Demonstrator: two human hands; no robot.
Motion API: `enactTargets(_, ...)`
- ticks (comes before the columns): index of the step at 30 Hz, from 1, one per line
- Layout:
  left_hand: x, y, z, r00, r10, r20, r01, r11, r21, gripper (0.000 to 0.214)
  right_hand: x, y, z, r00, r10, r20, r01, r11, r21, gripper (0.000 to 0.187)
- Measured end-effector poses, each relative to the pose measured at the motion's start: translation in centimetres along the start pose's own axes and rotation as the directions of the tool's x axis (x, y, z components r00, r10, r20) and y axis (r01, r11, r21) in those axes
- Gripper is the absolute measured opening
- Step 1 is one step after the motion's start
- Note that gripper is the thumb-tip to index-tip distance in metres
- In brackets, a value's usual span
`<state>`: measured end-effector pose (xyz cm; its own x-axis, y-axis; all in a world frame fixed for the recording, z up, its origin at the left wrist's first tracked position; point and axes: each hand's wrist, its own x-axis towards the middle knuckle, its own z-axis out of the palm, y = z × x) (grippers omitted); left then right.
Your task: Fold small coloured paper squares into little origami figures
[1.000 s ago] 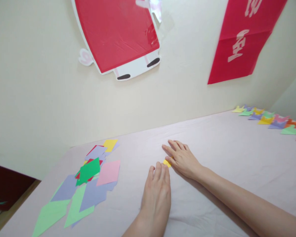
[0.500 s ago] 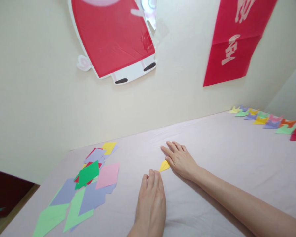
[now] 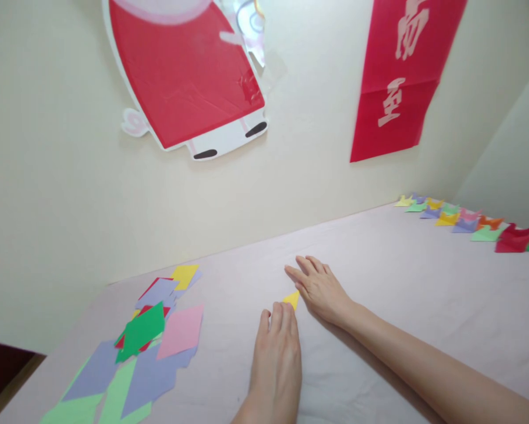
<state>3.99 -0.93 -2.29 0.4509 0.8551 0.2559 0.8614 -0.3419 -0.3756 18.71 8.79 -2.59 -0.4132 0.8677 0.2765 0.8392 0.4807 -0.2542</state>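
A small yellow piece of folded paper [image 3: 292,300] lies on the pale sheet between my hands. My left hand [image 3: 276,347] rests palm down, its fingers close together and bent, with the fingertips over the near part of the paper. Those fingers hide much of it. Just beyond, my right hand [image 3: 321,292] is flat on the sheet with fingers spread, its thumb side touching the paper's right tip.
Left of my hands lie loose coloured paper sheets, among them a green sheet [image 3: 143,331] and a pink sheet [image 3: 181,331]. Rows of folded paper figures [image 3: 467,222] stand at the far right. Behind rises a wall [image 3: 290,194] with a cartoon cutout [image 3: 189,76] and a red banner [image 3: 396,88].
The view has shifted slightly. My left fingertips have moved further over the yellow paper, so less of it shows. My right hand stays flat and spread, uncovering the paper's right tip.
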Motion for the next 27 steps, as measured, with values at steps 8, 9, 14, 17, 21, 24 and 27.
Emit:
enactTargets(8,0.9,-2.5,-1.1,0.993,-0.058,0.105,0.086,0.954,-0.287,0.034,0.5,0.9,-2.1,0.98,-0.199,-0.027,0.198,0.941,0.275,0.038)
enactTargets(9,1.2,-2.9,-1.1,0.989,-0.097,0.109,0.13,0.926,-0.355,0.03,0.5,0.7,-2.4,0.971,-0.24,-0.019,0.234,0.922,0.309,0.036)
enactTargets(14,2.3,-3.7,-0.7,0.972,-0.219,0.079,0.228,0.826,-0.515,0.028,0.3,0.1,-3.0,0.947,-0.32,-0.012,0.298,0.866,0.402,0.03)
enactTargets(17,2.8,-3.8,-0.6,0.972,-0.208,0.106,0.233,0.837,-0.495,0.019,0.3,0.2,-2.8,0.946,-0.325,-0.01,0.298,0.856,0.422,0.028)
enactTargets(21,3.1,-3.7,-0.6,0.976,-0.198,0.093,0.217,0.829,-0.516,0.011,0.2,0.3,-2.7,0.944,-0.33,-0.001,0.298,0.849,0.436,0.025)
enactTargets(24,2.9,-3.8,-0.4,0.978,-0.197,0.076,0.205,0.801,-0.562,0.011,0.2,0.2,-2.9,0.939,-0.343,0.011,0.302,0.842,0.447,0.024)
enactTargets(27,2.8,-3.9,-0.2,0.977,-0.2,0.075,0.204,0.769,-0.606,0.013,0.2,0.3,-3.1,0.938,-0.346,0.012,0.3,0.832,0.467,0.024)
